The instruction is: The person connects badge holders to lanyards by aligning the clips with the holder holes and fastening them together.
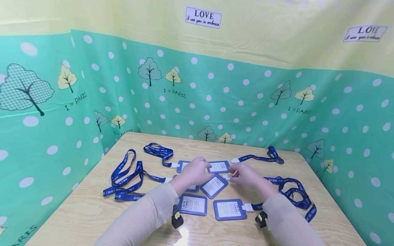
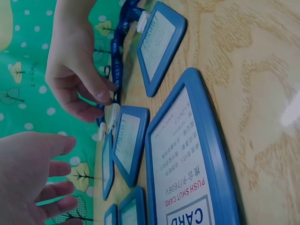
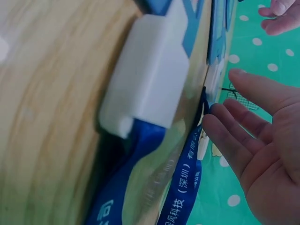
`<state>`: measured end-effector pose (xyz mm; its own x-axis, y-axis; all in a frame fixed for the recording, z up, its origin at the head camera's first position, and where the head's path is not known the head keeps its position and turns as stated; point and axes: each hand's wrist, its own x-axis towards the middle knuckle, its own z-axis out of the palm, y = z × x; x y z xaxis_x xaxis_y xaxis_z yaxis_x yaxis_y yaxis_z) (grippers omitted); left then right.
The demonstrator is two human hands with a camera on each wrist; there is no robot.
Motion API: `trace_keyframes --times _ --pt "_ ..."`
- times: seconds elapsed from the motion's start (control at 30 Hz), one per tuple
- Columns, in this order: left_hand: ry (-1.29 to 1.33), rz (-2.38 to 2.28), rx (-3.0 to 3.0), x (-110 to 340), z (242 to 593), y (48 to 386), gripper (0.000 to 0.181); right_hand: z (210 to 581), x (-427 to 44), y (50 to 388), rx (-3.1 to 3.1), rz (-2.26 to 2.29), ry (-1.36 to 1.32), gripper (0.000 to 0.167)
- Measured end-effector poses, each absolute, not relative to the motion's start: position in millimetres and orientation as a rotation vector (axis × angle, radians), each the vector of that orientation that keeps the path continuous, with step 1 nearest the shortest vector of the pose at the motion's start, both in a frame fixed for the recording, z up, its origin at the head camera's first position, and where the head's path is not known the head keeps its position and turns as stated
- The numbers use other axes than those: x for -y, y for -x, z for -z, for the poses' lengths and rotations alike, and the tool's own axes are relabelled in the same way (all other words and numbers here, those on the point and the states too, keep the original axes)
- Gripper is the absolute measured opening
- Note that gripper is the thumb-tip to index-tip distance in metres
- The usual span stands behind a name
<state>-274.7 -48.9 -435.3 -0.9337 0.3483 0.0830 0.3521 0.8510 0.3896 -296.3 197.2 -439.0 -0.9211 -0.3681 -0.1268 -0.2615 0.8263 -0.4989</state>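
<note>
Several blue-framed card holders lie on the table, each holder with a white clip and blue lanyard where its end shows. My left hand (image 1: 195, 173) hovers over the left-hand cards, fingers apart and holding nothing; the left wrist view shows it (image 2: 33, 180) beside the cards. Near the tilted middle card (image 1: 213, 186), my right hand (image 1: 246, 176) is at its white clip (image 1: 226, 177). In the right wrist view this hand (image 3: 267, 140) has its thumb and fingers spread, fingertips at the edge of a blue lanyard (image 3: 185, 183); whether they touch it I cannot tell.
Lanyards lie loosely coiled at the left (image 1: 126, 182), back left (image 1: 158, 150), back right (image 1: 274, 155) and right (image 1: 298, 194) of the wooden table (image 1: 92, 218). Two cards (image 1: 193, 205) (image 1: 230, 209) lie nearest the front. A patterned green and yellow curtain (image 1: 215, 102) surrounds the table's back and sides.
</note>
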Motion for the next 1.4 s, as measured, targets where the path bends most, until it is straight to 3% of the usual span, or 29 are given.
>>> trace_keyframes --times 1.0,1.4 --pt "0.611 0.581 3.018 51 440 272 0.042 444 -186 299 -2.831 0.556 0.603 0.027" --pt "0.596 0.549 3.009 45 437 275 0.042 448 -193 303 -2.856 0.539 0.51 0.028"
